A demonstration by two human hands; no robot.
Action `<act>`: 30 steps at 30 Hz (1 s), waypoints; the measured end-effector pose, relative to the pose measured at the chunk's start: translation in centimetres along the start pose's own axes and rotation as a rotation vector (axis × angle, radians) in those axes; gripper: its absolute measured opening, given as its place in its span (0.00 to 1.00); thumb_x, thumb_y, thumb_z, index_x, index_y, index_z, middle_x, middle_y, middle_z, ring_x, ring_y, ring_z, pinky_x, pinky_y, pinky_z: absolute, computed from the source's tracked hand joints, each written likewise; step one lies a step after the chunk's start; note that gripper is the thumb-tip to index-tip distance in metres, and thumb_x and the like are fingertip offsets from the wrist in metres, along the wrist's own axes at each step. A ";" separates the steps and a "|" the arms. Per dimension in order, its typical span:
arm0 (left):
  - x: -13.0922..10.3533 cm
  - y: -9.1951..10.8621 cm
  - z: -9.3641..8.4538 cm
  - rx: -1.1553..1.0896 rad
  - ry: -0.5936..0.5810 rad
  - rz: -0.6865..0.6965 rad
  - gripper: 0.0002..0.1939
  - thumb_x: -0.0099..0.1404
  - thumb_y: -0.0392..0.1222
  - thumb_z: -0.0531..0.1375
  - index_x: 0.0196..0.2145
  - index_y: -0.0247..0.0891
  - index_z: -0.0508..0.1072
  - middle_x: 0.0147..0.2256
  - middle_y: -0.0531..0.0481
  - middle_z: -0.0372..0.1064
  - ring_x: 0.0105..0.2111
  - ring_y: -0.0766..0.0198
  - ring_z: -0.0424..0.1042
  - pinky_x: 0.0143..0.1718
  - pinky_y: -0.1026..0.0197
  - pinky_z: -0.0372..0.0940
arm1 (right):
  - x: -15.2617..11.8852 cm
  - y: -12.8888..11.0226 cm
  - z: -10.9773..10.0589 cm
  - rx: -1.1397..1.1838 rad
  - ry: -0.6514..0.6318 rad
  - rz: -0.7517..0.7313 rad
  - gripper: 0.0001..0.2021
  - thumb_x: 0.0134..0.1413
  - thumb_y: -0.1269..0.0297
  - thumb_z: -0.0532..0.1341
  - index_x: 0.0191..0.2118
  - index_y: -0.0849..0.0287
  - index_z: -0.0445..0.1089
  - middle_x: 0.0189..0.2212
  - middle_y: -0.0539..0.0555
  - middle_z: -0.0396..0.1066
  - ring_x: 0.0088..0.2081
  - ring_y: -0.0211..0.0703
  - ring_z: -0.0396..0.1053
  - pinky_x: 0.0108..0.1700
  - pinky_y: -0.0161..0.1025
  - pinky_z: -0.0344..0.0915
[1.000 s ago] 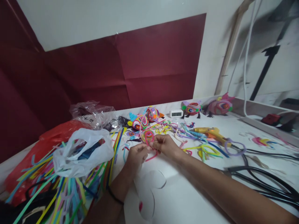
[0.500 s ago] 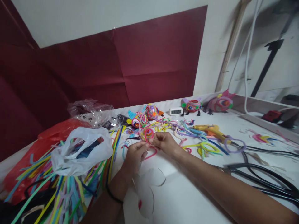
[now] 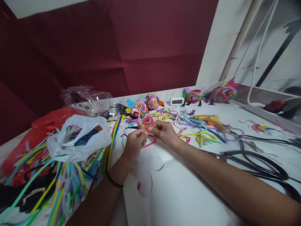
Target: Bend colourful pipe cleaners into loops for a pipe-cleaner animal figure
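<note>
A pink pipe cleaner (image 3: 151, 142), curved into loops, is pinched between both hands at the middle of the table. My left hand (image 3: 135, 142) is closed, its fingertips on the pipe cleaner. Beside it my right hand (image 3: 163, 133) pinches the same piece with thumb and forefinger. Just behind the fingers sits a small coiled multicoloured ball (image 3: 147, 122). Past that stand decorated fish-like figures, one with a blue crest (image 3: 138, 109) and one with an orange tip (image 3: 153, 101). White paper with cut curved outlines (image 3: 150, 172) lies below my hands.
Left are a white plastic bag (image 3: 78, 135), a red bag (image 3: 54, 117) and many pipe cleaners (image 3: 68, 188). Right are a yellow glue gun (image 3: 211, 121), large black-handled scissors (image 3: 256, 160) and cables. A small digital clock (image 3: 176, 101) and more figures (image 3: 194, 95) line the back.
The view has tilted down, so the whole scene sits higher in the picture. Both hands keep their pinch on the pink pipe cleaner, with only slight finger movement.
</note>
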State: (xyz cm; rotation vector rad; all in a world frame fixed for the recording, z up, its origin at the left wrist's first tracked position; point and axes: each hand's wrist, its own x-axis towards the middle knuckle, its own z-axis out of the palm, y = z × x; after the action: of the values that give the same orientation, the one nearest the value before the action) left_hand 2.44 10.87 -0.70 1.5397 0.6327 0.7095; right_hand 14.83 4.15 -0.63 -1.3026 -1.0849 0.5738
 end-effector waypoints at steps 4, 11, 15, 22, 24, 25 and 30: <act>0.1 -0.2 0.1 0.002 0.012 0.011 0.10 0.54 0.44 0.59 0.21 0.36 0.65 0.13 0.60 0.52 0.14 0.75 0.48 0.14 0.68 0.40 | -0.1 0.0 0.1 0.021 0.027 -0.019 0.17 0.41 0.52 0.64 0.19 0.59 0.60 0.15 0.44 0.54 0.18 0.31 0.50 0.21 0.33 0.47; 0.0 -0.1 0.3 -0.001 0.021 0.031 0.09 0.53 0.42 0.58 0.20 0.36 0.64 0.13 0.60 0.53 0.13 0.75 0.48 0.14 0.69 0.42 | -0.3 0.4 0.3 0.011 0.054 -0.050 0.17 0.42 0.52 0.64 0.20 0.60 0.61 0.16 0.44 0.54 0.19 0.31 0.50 0.21 0.33 0.48; 0.2 -0.1 0.1 0.001 0.050 0.071 0.08 0.53 0.41 0.58 0.21 0.36 0.64 0.13 0.60 0.53 0.13 0.76 0.48 0.14 0.69 0.43 | -0.3 -0.3 0.1 0.015 0.009 -0.053 0.13 0.44 0.56 0.63 0.24 0.61 0.64 0.17 0.45 0.57 0.19 0.31 0.52 0.21 0.32 0.49; 1.2 -0.2 -1.0 0.025 0.162 0.157 0.06 0.53 0.40 0.56 0.23 0.36 0.65 0.14 0.61 0.53 0.12 0.75 0.49 0.14 0.70 0.44 | -0.3 -3.4 -1.3 -0.077 0.017 -0.117 0.10 0.46 0.64 0.62 0.36 0.63 0.67 0.22 0.47 0.64 0.22 0.34 0.61 0.25 0.33 0.60; 1.2 0.0 -1.3 0.044 0.180 0.186 0.05 0.54 0.40 0.57 0.24 0.36 0.67 0.13 0.61 0.53 0.13 0.75 0.50 0.15 0.70 0.45 | -1.8 -4.6 -2.2 -0.265 -0.117 -0.211 0.05 0.49 0.68 0.60 0.33 0.63 0.69 0.25 0.50 0.68 0.25 0.35 0.63 0.29 0.34 0.62; 1.2 0.2 -1.4 0.070 0.188 0.210 0.05 0.54 0.41 0.58 0.25 0.36 0.68 0.13 0.61 0.53 0.14 0.74 0.51 0.15 0.70 0.46 | -2.9 -5.3 -2.7 -0.404 -0.219 -0.270 0.04 0.50 0.70 0.59 0.33 0.63 0.70 0.26 0.51 0.69 0.27 0.37 0.64 0.31 0.35 0.62; 0.7 1.5 -1.8 0.252 0.228 0.388 0.06 0.56 0.41 0.57 0.28 0.36 0.70 0.15 0.59 0.56 0.16 0.73 0.56 0.17 0.70 0.49 | -11.0 -7.3 -4.8 -0.688 -0.735 -0.381 0.05 0.53 0.69 0.60 0.36 0.59 0.71 0.38 0.55 0.70 0.43 0.43 0.66 0.46 0.39 0.62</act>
State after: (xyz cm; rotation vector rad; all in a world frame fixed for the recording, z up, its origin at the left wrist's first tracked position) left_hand 1.51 12.40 0.95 1.8559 0.6142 1.1453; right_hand 12.75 -9.15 3.31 -1.4270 -2.2273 0.3989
